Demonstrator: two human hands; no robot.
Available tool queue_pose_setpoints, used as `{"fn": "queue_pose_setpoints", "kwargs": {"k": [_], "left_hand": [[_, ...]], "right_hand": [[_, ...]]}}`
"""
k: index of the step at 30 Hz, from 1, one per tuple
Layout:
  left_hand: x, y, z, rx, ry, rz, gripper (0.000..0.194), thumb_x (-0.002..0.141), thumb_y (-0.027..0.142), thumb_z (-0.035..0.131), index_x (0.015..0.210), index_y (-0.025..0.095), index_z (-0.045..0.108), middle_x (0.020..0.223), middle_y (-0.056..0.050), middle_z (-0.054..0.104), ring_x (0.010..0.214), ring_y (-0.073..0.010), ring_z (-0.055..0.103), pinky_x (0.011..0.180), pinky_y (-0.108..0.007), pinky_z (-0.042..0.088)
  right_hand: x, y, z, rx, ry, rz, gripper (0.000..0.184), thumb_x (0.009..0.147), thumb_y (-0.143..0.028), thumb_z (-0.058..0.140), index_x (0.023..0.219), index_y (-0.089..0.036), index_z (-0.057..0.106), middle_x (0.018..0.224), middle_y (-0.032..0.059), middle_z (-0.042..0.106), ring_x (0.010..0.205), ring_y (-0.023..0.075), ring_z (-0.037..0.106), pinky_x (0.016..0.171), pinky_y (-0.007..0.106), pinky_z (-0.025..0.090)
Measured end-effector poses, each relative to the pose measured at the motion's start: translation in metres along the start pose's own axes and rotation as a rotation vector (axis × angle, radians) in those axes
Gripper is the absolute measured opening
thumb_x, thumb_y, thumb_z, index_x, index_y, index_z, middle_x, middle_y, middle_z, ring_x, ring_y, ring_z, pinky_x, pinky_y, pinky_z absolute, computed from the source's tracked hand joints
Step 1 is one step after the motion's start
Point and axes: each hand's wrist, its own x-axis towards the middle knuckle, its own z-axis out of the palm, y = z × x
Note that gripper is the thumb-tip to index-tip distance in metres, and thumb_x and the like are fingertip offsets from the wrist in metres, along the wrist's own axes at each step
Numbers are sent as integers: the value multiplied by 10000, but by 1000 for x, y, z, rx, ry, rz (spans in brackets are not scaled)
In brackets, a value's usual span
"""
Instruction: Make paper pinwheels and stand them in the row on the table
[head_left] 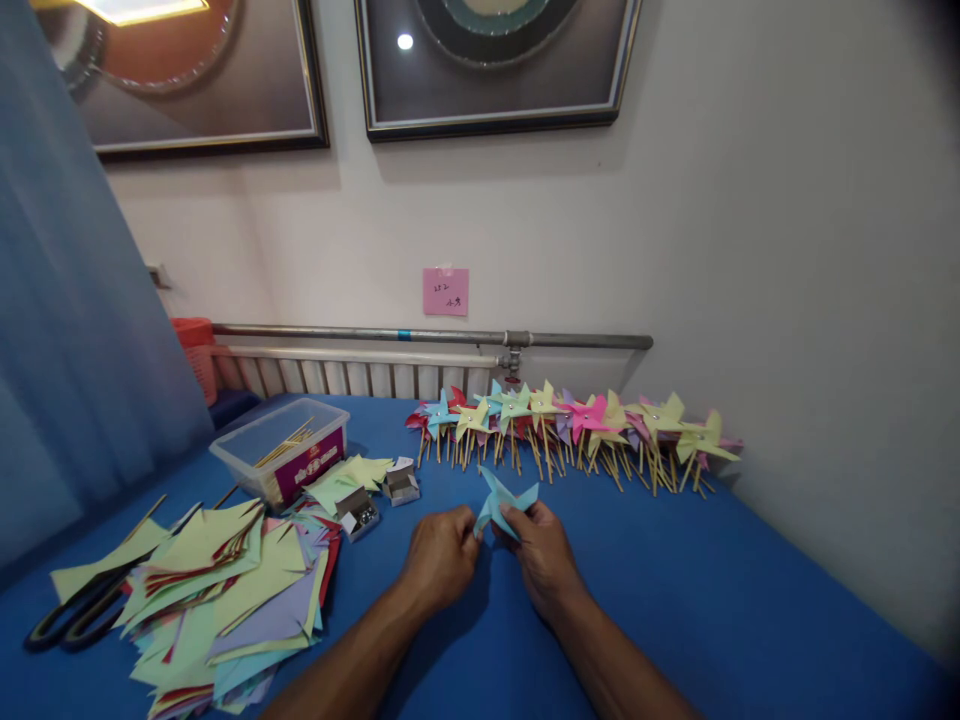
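Note:
A light blue paper pinwheel (501,503) with folded blades is held just above the blue table. My right hand (546,555) grips it from the right, thumb on the front of the paper. On the other side, my left hand (442,552) is closed, its fingertips at the pinwheel's lower left blade; they seem to pinch it. No stick shows on this pinwheel. Beyond my hands lies a long row of finished pinwheels on sticks (514,405), in yellow, blue, pink, green and purple.
Left of my arms spreads a pile of cut coloured paper (247,590) with black-handled scissors (82,615). Behind it stand a clear plastic box (281,450) with wooden sticks and small open boxes of pins (358,513). A radiator (360,375) and pipe run along the wall.

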Motion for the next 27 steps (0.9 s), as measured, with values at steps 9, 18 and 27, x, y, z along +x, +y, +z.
{"fn": "queue_pose_setpoints", "kwargs": {"k": [9, 18, 27], "left_hand": [[-2, 2, -1, 40, -1, -4, 205, 885, 233, 519, 684, 192, 525, 623, 25, 532, 614, -120, 468, 600, -255, 238], [-1, 1, 0, 13, 12, 0, 201, 874, 237, 522, 679, 192, 521, 618, 23, 532, 616, -121, 482, 601, -255, 242], [-1, -1, 2, 33, 9, -9, 177, 871, 229, 528, 698, 193, 538, 630, 17, 547, 624, -127, 488, 603, -260, 236]], "right_hand": [[1, 0, -1, 1, -5, 4, 299, 594, -333, 884, 770, -196, 685, 755, 7, 735, 686, 193, 669, 709, 314, 532], [-2, -4, 1, 19, 13, 24, 286, 570, -293, 881, 745, -196, 677, 710, -4, 711, 632, 179, 638, 661, 311, 519], [-6, -6, 4, 54, 4, 85, 291, 575, -293, 875, 758, -195, 672, 657, -25, 671, 598, 153, 609, 655, 306, 520]]}}
